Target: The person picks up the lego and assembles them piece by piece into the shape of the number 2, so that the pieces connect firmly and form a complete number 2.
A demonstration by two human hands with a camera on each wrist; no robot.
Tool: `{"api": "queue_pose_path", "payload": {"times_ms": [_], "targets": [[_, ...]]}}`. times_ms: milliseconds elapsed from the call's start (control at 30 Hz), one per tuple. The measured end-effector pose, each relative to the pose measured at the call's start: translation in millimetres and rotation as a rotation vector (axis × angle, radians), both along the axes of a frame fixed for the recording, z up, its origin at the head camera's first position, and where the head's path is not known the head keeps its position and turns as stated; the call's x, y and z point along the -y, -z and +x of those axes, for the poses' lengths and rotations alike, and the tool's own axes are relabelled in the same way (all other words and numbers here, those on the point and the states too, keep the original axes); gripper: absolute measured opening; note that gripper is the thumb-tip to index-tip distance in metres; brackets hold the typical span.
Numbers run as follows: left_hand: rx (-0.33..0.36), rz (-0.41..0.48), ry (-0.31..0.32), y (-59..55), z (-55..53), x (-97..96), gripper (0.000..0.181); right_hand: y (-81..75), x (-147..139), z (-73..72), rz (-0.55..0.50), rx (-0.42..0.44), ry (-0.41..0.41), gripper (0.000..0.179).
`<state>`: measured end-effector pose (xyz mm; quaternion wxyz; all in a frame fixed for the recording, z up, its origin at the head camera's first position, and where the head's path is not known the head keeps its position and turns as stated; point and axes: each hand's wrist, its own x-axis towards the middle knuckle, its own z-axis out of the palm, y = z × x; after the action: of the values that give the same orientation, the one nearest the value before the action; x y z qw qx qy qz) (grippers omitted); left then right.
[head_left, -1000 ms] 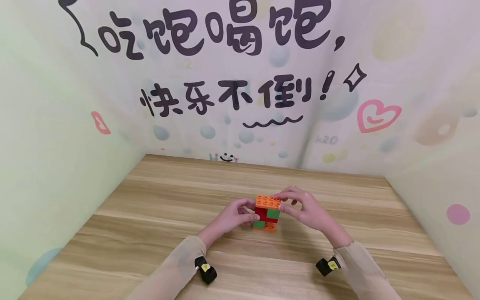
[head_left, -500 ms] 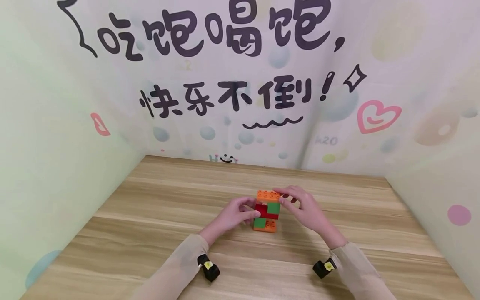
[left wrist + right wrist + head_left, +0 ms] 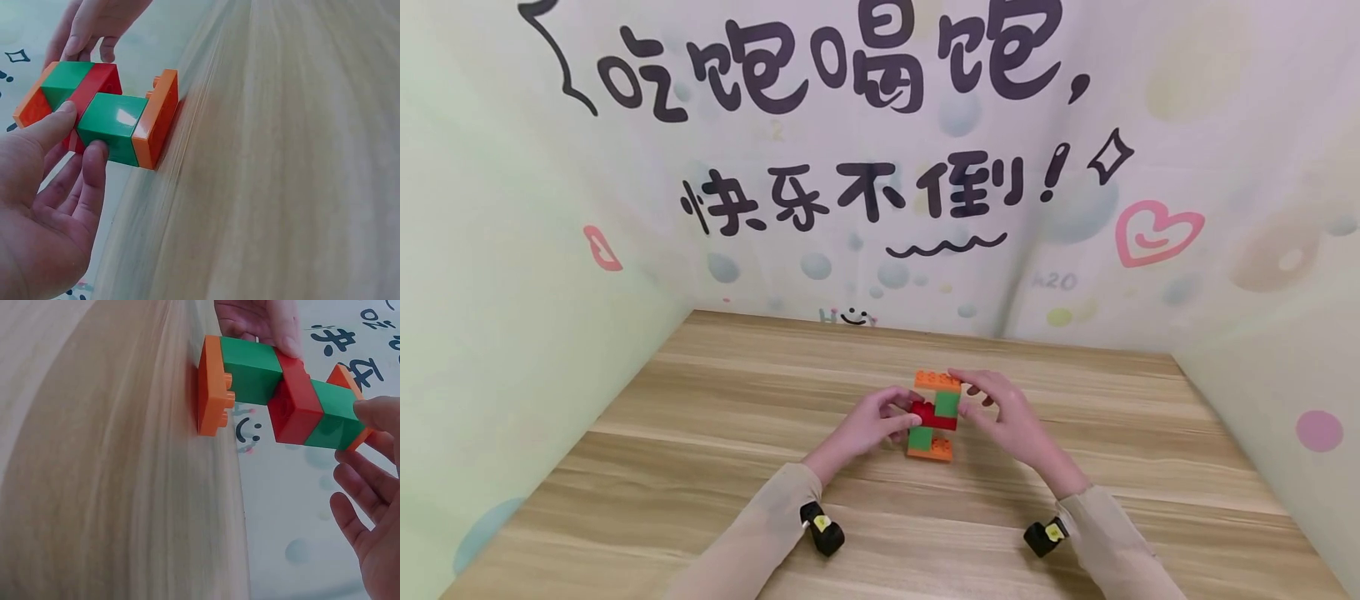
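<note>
A stack of toy building bricks stands on the wooden table, with an orange base brick (image 3: 942, 448) at the bottom. Over its left side sits a green brick (image 3: 111, 120), then a red brick (image 3: 296, 400) across it. A second green brick (image 3: 947, 404) rises on the right, under an orange top brick (image 3: 934, 380). My left hand (image 3: 874, 419) pinches the red brick from the left, thumb on the front face. My right hand (image 3: 1013, 418) holds the upper right end, thumb on the upper green brick and fingers by the orange top; its other fingers are loosely bent.
The wooden table (image 3: 700, 467) spreads around the stack. Behind it hangs a pale cloth wall (image 3: 820, 275) with dark lettering, and side walls enclose the left and right. A small black camera (image 3: 822, 528) rides on each wrist.
In the head view the stack's upper part has shifted up and back, so the top brick shows more edge-on and the red brick's studs appear. Both hands have moved slightly with it.
</note>
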<state>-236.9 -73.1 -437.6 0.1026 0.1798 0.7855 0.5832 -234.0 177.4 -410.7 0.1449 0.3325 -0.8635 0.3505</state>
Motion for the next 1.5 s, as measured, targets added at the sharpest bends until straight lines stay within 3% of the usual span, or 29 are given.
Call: {"api": "queue_pose_path", "payload": {"times_ms": [667,1033,1500], "targets": [[0.007,0.060,-0.003,5.2,-3.9,-1.6,0.035,13.8,4,-0.4,0.014,0.051,0.011,0.089],[0.008,0.063,-0.011,6.4,-3.8,0.1,0.036,16.9,6,-4.5,0.020,0.042,0.019,0.092],[-0.049,0.031,-0.011,6.4,-0.4,3.2,0.043,18.3,5,-11.1,0.029,0.045,0.019,0.090]]}}
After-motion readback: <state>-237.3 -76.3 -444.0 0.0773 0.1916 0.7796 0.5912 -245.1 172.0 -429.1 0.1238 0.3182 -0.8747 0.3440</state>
